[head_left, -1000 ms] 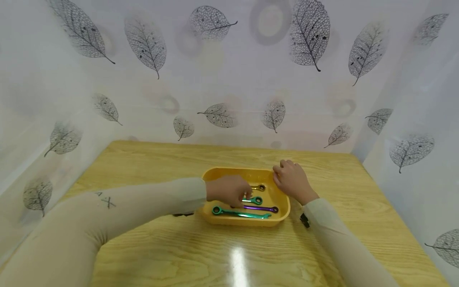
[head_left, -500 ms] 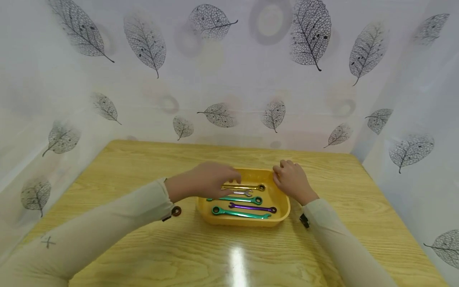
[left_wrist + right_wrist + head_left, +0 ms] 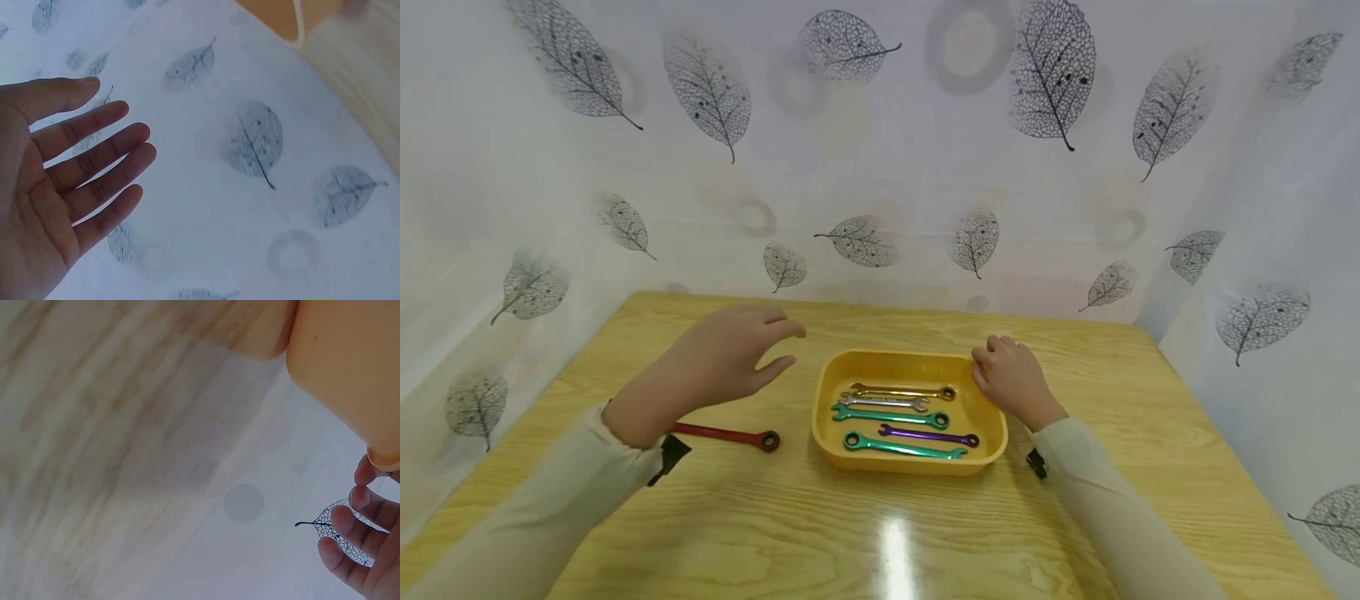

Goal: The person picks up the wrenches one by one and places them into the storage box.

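Observation:
My left hand (image 3: pixel 722 354) is raised over the table, left of the yellow plastic tray (image 3: pixel 910 468). Its fingers are spread and hold nothing, as the left wrist view shows of the same hand (image 3: pixel 81 162). Below that wrist lies a red ratchet wrench (image 3: pixel 726 434), its left end hidden behind the arm. My right hand (image 3: pixel 1017 379) grips the tray's far right corner; in the right wrist view its fingertips pinch the rim (image 3: pixel 382 459). Inside the tray lie a gold wrench (image 3: pixel 902 391), a silver wrench (image 3: pixel 887 403), two green wrenches (image 3: pixel 891 416) and a purple wrench (image 3: pixel 925 434), roughly parallel.
The wood-grain table (image 3: pixel 820 533) reaches back to a white curtain (image 3: pixel 895 167) printed with dark leaves, which also hangs on both sides. Black wrist straps (image 3: pixel 1037 463) show near both cuffs.
My left hand has lifted from among the wrenches and moved left, out of the tray, bringing the silver and red wrenches into view. The right hand has stayed at the tray's corner.

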`<state>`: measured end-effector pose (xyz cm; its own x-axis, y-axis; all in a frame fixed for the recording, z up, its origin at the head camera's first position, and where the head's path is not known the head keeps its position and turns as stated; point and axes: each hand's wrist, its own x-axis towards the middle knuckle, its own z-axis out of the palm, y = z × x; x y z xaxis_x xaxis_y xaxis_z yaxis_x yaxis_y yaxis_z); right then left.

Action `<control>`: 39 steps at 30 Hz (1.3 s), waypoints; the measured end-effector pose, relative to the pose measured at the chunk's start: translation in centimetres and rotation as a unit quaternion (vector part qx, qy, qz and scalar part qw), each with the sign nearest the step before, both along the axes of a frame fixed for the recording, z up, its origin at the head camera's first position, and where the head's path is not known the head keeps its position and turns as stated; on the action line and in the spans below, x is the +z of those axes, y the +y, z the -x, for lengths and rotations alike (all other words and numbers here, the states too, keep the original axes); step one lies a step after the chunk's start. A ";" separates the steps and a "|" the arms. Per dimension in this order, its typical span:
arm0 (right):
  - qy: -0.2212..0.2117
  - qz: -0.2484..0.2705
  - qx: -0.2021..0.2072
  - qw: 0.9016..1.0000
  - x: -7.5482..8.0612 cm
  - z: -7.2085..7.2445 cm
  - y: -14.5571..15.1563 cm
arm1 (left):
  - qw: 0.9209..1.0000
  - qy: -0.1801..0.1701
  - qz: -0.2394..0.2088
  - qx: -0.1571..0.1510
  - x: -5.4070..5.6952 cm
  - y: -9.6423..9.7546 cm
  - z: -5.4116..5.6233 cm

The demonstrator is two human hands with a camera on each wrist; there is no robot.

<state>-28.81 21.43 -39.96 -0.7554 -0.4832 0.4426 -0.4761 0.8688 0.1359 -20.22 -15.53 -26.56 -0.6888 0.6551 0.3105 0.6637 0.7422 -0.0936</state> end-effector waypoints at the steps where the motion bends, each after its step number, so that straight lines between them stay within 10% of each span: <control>1: 0.000 0.001 0.001 1.000 0.0 0.0 0.0 | 1.000 0.005 -0.002 0.007 0.0 -0.5 -0.3; 17: 0.007 0.008 0.010 1.000 -0.2 -0.1 0.0 | 0.999 0.044 -0.001 0.020 -4.3 -7.4 -2.2; 39: 0.012 0.005 0.011 1.000 -0.2 0.0 0.0 | 0.999 0.025 0.013 -0.017 -11.5 -11.0 -1.1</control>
<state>-28.81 21.42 -40.11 -0.7340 -0.4947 0.4654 -0.4918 0.8597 0.1381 -19.16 -26.52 -38.03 -0.6507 0.6855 0.3266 0.6819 0.7168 -0.1458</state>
